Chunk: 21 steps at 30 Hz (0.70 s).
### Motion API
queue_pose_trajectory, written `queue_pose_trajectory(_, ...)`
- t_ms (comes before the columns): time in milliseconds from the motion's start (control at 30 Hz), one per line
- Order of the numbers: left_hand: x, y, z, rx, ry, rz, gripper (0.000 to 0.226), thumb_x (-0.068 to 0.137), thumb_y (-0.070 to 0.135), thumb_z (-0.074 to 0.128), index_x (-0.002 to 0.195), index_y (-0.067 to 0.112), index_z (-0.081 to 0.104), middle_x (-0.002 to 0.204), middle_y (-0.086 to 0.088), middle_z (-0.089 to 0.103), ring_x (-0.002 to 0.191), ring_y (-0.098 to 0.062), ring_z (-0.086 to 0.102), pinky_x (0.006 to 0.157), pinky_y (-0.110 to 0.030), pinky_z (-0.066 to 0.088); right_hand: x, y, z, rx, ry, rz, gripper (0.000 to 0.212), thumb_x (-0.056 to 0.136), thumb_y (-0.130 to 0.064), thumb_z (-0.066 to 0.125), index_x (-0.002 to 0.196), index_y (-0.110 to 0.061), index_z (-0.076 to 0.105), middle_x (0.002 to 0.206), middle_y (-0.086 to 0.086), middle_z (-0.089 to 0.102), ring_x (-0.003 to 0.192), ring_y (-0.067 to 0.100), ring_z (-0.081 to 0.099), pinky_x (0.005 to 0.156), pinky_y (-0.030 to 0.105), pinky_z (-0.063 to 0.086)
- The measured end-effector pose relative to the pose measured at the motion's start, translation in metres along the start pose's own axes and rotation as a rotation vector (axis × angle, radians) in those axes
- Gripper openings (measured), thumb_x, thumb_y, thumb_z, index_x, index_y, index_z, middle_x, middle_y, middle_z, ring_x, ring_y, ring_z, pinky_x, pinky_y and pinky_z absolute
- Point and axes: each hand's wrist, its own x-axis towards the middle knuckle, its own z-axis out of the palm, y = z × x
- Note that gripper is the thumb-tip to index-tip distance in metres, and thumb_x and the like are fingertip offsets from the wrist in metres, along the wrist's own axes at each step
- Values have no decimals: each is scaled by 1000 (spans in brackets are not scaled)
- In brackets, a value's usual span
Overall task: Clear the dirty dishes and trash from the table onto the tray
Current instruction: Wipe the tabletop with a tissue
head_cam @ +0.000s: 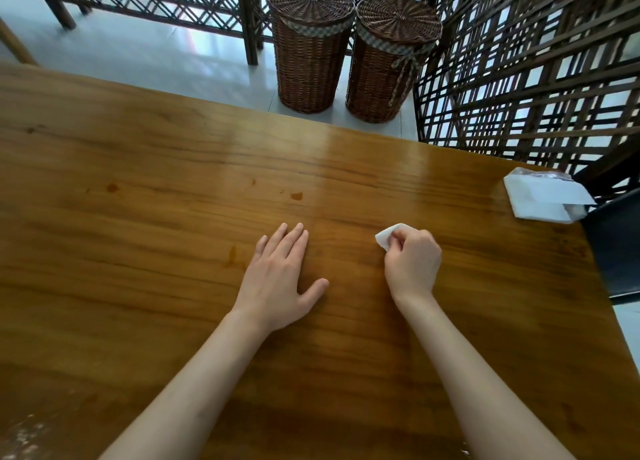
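Presently, step in hand: a small white tissue (386, 237) is pinched in the curled fingers of the right hand (412, 262), its free corner touching or nearly touching the wooden table (138, 217); a wiping or gathering of trash is judged to be under way.
Left hand (280, 279): laid flat on the wood, palm down, fingers straight and close together, thumb spread aside; nothing is held.
Trash remaining: a white napkin pack in clear wrap (547, 196) is seen at the right edge of the table, well apart from both hands.
Stains: a few brownish spots (296, 195) are seen beyond the hands (possibly dried spills).
Tray: not seen anywhere in view; no dishes are seen either, so the clearing is judged to be well along.
Next move: the tissue would have to be carried off to the tray, wherever it stands, and the grip kept closed meanwhile, since so light a scrap is easily dropped.
Background: two lidded wicker baskets (346, 51) stand on the floor past the far edge, beside a lattice screen (536, 79).
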Motion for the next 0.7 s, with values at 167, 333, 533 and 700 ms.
queue_pose_trajectory(167, 5, -21, -10, -1, 42, -10, 80, 86, 63, 39, 149, 18, 17, 156, 2, 15, 145, -17, 3, 115, -34, 0, 12, -3, 8, -46, -13, -13, 23, 89, -1, 48, 89, -6, 70, 90, 19, 60, 89, 33, 54, 67, 26, 30)
queue_pose_trajectory(333, 10, -78, -31, -3, 51, -51, 80, 84, 65, 35, 148, 18, 22, 155, 0, 20, 144, -18, 8, 116, -39, 4, 24, -23, 19, -44, 1, -21, 25, 86, 0, 49, 82, -11, 70, 87, 15, 63, 88, 31, 56, 79, 30, 39)
queue_pose_trajectory(533, 16, -147, -57, 47, -24, -25, 80, 81, 63, 27, 148, 18, 21, 155, 0, 19, 144, -18, 7, 116, -39, 3, 21, -90, 57, -35, -61, -83, 27, 84, 2, 50, 79, -15, 69, 80, -1, 46, 80, 20, 49, 68, 20, 27)
queue_pose_trajectory(700, 17, -181, -65, 92, -47, 39, 75, 84, 58, 26, 148, 18, 22, 155, 1, 21, 144, -18, 9, 115, -39, 1, 11, -147, 94, -42, -183, -140, 22, 83, 1, 49, 82, -9, 69, 88, 13, 57, 87, 28, 52, 70, 27, 33)
